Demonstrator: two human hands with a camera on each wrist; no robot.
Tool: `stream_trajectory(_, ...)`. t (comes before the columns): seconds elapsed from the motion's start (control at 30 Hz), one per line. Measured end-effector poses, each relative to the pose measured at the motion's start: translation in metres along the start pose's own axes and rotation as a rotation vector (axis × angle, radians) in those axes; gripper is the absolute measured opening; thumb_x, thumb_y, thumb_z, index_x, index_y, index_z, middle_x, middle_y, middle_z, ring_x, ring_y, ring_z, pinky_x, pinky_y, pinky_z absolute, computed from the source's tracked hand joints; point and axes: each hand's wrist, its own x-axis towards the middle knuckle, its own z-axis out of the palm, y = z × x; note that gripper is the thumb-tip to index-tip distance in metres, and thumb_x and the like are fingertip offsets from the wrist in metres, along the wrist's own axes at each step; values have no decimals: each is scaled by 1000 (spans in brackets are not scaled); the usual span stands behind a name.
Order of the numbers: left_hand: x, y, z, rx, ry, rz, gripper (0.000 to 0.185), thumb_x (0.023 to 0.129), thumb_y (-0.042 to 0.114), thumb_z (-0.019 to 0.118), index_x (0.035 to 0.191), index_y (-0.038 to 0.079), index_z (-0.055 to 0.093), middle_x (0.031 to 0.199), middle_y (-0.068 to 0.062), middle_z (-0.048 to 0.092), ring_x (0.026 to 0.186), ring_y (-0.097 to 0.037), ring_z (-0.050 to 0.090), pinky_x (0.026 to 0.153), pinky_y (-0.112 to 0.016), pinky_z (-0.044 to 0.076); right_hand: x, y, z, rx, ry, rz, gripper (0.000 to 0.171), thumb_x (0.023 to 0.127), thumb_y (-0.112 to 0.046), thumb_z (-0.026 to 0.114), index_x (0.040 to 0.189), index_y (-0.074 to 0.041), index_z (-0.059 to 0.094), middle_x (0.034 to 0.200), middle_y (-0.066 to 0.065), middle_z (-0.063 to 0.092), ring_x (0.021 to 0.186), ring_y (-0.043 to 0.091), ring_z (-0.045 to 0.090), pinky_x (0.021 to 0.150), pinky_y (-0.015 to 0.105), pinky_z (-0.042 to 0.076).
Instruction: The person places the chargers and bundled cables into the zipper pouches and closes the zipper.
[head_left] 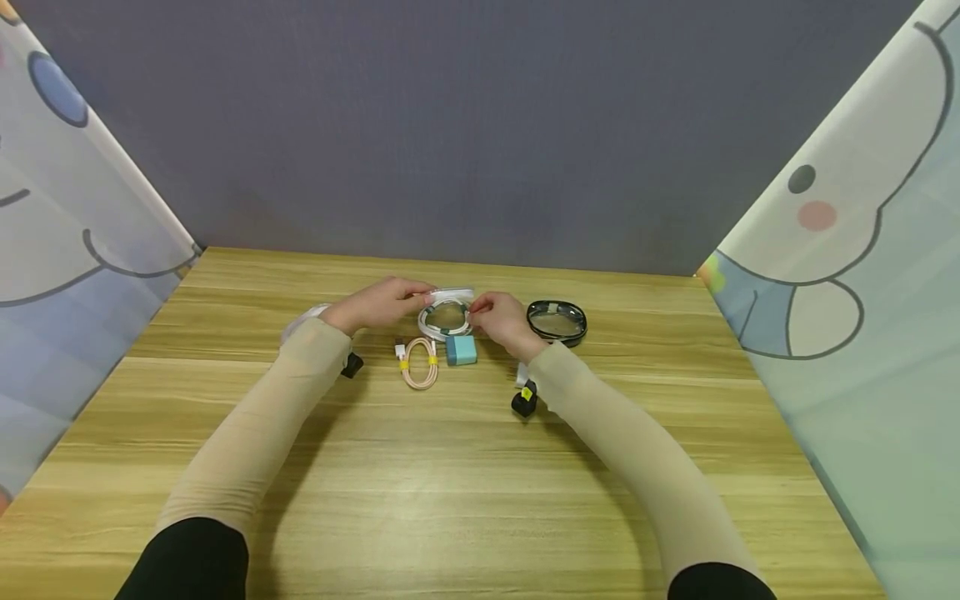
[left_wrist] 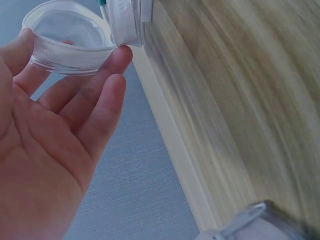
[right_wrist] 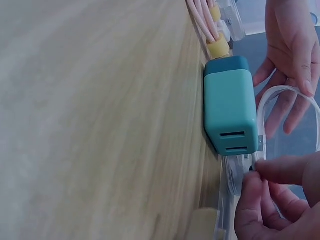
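A clear round zip case (left_wrist: 70, 55) stands opened at the back middle of the table, its lid raised. My left hand (head_left: 382, 302) pinches that lid between thumb and fingers. In front of the lid lies a coiled white cable (head_left: 445, 335) with dark green ties, seemingly at the lower half of the case. My right hand (head_left: 506, 321) pinches the coil's right side; a small dark bit, perhaps a tie, shows at its fingertips in the right wrist view. A two-tone teal charger (right_wrist: 230, 107) with two slots stands just before the coil. Left of it is a pink cable (head_left: 420, 385) with yellow ties.
A coiled black cable (head_left: 557, 340) lies right of my right hand. Black items, one with a yellow mark (head_left: 525, 402), sit by the right forearm. Another black item (head_left: 352, 365) and a clear case (head_left: 303, 317) are partly hidden by the left arm. A dark grey wall rises behind.
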Motion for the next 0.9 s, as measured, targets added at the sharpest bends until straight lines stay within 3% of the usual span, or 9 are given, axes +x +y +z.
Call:
stream_trajectory(0.37,3,-2,-1,23,5,5,47,108,32,45,143,3,53,141,-17,55,129,-33,51,106,-50,40,-2,4,-4,-57,-58,-83,20,87,-1,73,107,-3,67,101,8,68,92,21,64,76,32,52)
stream_trajectory(0.67,6,-2,1,-9,2,6,47,107,34,47,143,4,54,141,-16,55,127,-33,53,105,-51,41,-2,5,-5,-145,1,-34,13,92,-10,72,104,-10,68,100,6,67,90,21,60,71,31,48)
stream_trajectory(0.9,5,0,2,-43,-17,-35,51,104,40,51,145,10,53,135,-14,59,107,-27,61,87,-45,48,-2,6,-7,-48,-8,-1,13,97,-15,66,106,-7,68,103,8,67,88,22,63,72,33,51)
